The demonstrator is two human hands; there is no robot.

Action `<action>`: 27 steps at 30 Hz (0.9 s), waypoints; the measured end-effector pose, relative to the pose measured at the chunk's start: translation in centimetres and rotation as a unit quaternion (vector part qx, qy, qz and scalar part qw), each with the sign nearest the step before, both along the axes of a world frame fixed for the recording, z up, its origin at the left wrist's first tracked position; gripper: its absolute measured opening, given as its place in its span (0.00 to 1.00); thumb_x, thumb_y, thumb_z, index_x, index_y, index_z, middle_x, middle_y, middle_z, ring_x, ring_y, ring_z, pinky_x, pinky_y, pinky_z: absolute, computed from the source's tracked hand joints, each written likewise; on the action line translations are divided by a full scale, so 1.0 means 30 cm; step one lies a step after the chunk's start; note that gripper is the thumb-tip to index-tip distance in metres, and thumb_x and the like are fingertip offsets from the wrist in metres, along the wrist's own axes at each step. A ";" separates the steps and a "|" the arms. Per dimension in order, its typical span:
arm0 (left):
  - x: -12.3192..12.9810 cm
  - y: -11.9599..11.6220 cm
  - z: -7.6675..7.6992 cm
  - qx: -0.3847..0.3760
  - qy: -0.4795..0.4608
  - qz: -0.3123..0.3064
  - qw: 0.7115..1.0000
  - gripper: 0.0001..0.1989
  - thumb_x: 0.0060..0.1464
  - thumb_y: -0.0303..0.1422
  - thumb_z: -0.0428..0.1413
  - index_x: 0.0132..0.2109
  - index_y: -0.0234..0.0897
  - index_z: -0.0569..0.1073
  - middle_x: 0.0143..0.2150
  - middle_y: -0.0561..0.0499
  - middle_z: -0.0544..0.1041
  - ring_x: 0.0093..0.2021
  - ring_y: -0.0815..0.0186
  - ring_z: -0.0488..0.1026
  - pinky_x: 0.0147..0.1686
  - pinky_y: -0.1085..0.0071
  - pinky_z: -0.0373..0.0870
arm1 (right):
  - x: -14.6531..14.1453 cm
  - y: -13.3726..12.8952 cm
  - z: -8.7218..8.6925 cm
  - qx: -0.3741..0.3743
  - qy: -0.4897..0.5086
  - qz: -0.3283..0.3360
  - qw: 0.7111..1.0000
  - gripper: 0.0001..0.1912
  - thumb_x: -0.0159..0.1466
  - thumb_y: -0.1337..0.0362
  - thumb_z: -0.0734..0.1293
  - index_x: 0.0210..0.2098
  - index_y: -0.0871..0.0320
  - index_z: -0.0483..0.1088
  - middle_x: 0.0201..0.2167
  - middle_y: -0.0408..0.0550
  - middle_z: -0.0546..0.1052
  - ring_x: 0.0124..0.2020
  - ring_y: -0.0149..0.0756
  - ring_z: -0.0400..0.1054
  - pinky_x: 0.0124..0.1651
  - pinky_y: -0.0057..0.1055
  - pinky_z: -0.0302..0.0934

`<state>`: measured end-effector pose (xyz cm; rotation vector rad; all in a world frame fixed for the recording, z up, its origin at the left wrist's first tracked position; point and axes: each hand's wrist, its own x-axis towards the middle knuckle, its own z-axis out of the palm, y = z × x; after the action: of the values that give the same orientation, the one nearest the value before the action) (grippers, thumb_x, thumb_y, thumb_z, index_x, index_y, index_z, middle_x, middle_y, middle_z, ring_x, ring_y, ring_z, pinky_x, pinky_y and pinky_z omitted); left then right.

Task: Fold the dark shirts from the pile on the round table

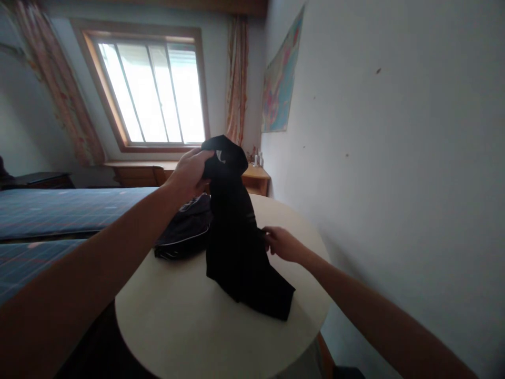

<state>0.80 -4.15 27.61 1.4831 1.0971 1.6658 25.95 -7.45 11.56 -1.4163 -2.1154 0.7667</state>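
Note:
A black garment (236, 237) hangs above the round table, its lower edge spread out near the tabletop. Its round upper opening faces me, with a small pale label inside; whether it is shorts or a top I cannot tell. My left hand (193, 171) is closed on the rim of that opening, at the left. Lower down, my right hand (282, 243) pinches the garment's right side. Behind it, a dark bag-like bundle (185, 231) with white piping lies on the table, partly hidden by the garment and my left arm.
The pale round table (169, 321) stands close to the white wall (394, 158) on the right. To the left is a bed (71, 210) with a blue checked cover. A wooden desk (256, 172) with small items stands under the window (153, 95).

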 end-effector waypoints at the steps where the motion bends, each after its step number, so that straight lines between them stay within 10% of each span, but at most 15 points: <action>1: -0.021 0.006 -0.003 0.022 0.037 0.039 0.998 0.09 0.56 0.33 0.56 0.44 0.36 0.74 0.36 0.50 0.76 0.36 0.63 0.74 0.34 0.69 0.73 | 0.027 0.017 0.042 0.025 0.033 -0.034 0.999 0.11 0.68 0.63 0.57 0.37 0.57 0.70 0.26 0.45 0.77 0.24 0.34 0.72 0.32 0.30 0.63; 5: -0.066 0.011 -0.026 0.136 0.177 0.140 0.965 0.18 0.53 0.33 0.60 0.51 0.31 0.73 0.47 0.45 0.77 0.48 0.59 0.72 0.51 0.62 0.69 | 0.103 0.062 0.241 0.269 0.183 -0.158 0.932 0.13 0.71 0.56 0.56 0.41 0.55 0.68 0.33 0.45 0.77 0.35 0.37 0.72 0.40 0.34 0.66; 12: 0.073 -0.059 -0.121 0.120 0.313 -0.036 0.941 0.36 0.52 0.47 0.63 0.64 0.40 0.64 0.52 0.44 0.74 0.52 0.55 0.72 0.57 0.54 0.67 | -0.049 -0.003 0.481 0.402 0.192 -0.033 0.894 0.16 0.70 0.48 0.59 0.40 0.52 0.70 0.36 0.44 0.74 0.46 0.41 0.69 0.54 0.42 0.61; 16: 0.142 -0.079 -0.181 0.085 0.316 -0.154 0.932 0.41 0.46 0.45 0.66 0.64 0.36 0.65 0.54 0.41 0.73 0.55 0.49 0.70 0.56 0.53 0.68 | -0.149 -0.042 0.486 0.399 0.115 0.013 0.909 0.18 0.69 0.47 0.61 0.34 0.54 0.70 0.36 0.45 0.75 0.47 0.41 0.69 0.56 0.42 0.59; 21: 0.141 -0.065 -0.247 0.014 0.300 -0.283 0.911 0.20 0.55 0.44 0.58 0.46 0.33 0.76 0.43 0.45 0.80 0.45 0.52 0.76 0.48 0.56 0.74 | -0.120 0.006 0.415 0.322 0.008 -0.056 0.945 0.20 0.69 0.48 0.61 0.30 0.56 0.68 0.28 0.44 0.74 0.32 0.35 0.68 0.39 0.30 0.58; 27: 0.106 -0.029 -0.315 0.079 0.299 -0.135 0.941 0.13 0.56 0.40 0.58 0.44 0.37 0.75 0.47 0.45 0.77 0.50 0.54 0.73 0.56 0.55 0.68 | -0.063 0.074 0.359 0.262 -0.045 -0.164 0.950 0.22 0.71 0.47 0.58 0.30 0.57 0.68 0.28 0.48 0.76 0.31 0.37 0.69 0.35 0.30 0.55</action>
<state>3.99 -5.02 18.15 2.2234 1.0046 1.1564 24.05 -5.24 22.34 -1.4554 -1.8778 0.0017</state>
